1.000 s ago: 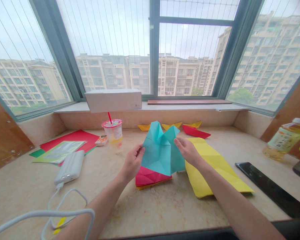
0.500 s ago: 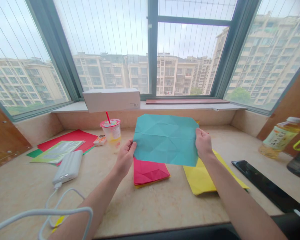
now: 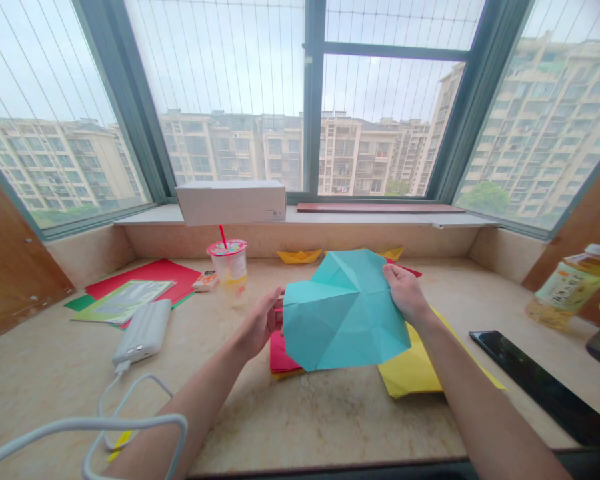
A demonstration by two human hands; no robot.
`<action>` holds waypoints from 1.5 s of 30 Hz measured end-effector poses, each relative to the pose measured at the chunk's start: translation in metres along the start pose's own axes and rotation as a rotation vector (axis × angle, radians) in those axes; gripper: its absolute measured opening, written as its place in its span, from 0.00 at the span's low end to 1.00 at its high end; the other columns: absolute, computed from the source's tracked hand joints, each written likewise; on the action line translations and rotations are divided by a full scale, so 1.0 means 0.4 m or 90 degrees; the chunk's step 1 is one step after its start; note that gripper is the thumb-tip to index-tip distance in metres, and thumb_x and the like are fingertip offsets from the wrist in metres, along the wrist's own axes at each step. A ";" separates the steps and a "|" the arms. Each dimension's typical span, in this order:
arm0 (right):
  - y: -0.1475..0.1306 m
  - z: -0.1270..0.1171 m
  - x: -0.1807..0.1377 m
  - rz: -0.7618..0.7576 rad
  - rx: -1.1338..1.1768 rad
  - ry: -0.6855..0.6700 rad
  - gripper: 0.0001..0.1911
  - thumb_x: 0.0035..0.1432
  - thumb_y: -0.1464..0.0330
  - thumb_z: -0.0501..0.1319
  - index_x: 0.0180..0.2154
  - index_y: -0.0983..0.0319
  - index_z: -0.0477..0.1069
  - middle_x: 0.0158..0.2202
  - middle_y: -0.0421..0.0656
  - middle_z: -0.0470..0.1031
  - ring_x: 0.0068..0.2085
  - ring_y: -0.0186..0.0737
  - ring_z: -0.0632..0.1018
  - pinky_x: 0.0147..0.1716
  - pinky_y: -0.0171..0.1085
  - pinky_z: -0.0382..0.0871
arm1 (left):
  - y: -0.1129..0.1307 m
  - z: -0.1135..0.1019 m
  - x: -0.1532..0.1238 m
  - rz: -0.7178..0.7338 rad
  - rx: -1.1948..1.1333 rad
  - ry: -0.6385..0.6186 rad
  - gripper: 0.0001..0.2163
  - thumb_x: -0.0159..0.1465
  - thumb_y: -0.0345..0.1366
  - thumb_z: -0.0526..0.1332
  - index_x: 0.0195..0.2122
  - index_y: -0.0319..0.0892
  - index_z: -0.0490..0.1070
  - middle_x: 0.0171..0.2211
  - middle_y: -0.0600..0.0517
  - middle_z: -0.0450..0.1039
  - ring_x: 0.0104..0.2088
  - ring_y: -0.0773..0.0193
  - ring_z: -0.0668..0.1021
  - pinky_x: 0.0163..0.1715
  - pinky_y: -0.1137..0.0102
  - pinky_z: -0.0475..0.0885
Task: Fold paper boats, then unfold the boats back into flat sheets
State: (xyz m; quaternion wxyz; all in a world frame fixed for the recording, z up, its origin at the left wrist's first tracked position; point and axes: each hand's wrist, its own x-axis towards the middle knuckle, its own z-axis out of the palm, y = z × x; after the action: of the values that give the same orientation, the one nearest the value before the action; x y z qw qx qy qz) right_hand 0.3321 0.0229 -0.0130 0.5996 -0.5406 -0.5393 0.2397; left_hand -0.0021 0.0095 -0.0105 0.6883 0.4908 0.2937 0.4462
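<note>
A turquoise sheet of paper (image 3: 347, 313), crossed by many fold creases, is up above the counter in a bent, tilted position. My right hand (image 3: 406, 293) pinches its upper right edge between thumb and fingers. At the left edge is my left hand (image 3: 260, 323), its fingers apart; whether the fingertips touch the back of the sheet is hidden. Below the sheet lies a folded red paper (image 3: 283, 357), partly covered. Under my right forearm is yellow paper (image 3: 410, 370). Folded yellow paper boats (image 3: 299, 257) stand along the back wall.
On the left are a white power bank (image 3: 144, 330) with a cable, red sheets (image 3: 153, 277) and a lidded cup (image 3: 229, 261) with a straw. A black phone (image 3: 535, 380) and a drink bottle (image 3: 570, 287) are on the right. A white box (image 3: 230, 203) rests on the sill.
The turquoise sheet has gone from flat and level to bent and tilted, lower and to the right. My left fingers have loosened from its edge; my right hand still grips it.
</note>
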 end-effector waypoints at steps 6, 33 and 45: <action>-0.027 0.025 -0.020 0.046 0.145 -0.139 0.23 0.54 0.53 0.65 0.46 0.59 0.75 0.32 0.42 0.80 0.34 0.42 0.76 0.34 0.38 0.68 | -0.023 0.006 0.004 -0.069 0.077 0.089 0.21 0.57 0.53 0.67 0.40 0.39 0.75 0.27 0.51 0.77 0.25 0.65 0.77 0.23 0.74 0.68; -0.003 -0.018 -0.003 0.151 0.180 -0.084 0.20 0.50 0.52 0.68 0.40 0.58 0.78 0.32 0.45 0.82 0.31 0.48 0.81 0.28 0.42 0.75 | 0.000 0.006 0.012 0.095 0.054 0.171 0.24 0.57 0.40 0.67 0.55 0.46 0.66 0.38 0.50 0.80 0.33 0.61 0.81 0.33 0.70 0.76; 0.007 -0.010 0.003 0.112 0.135 -0.066 0.24 0.49 0.50 0.67 0.42 0.60 0.78 0.32 0.43 0.82 0.31 0.44 0.80 0.30 0.40 0.73 | -0.015 -0.017 0.028 0.073 0.046 0.202 0.15 0.62 0.44 0.63 0.43 0.38 0.75 0.37 0.47 0.80 0.34 0.62 0.80 0.32 0.73 0.75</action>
State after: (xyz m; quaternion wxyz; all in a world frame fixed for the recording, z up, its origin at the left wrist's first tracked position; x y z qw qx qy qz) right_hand 0.3367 0.0232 -0.0146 0.6015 -0.5061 -0.4917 0.3746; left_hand -0.0010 0.0216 -0.0181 0.5887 0.4544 0.3864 0.5456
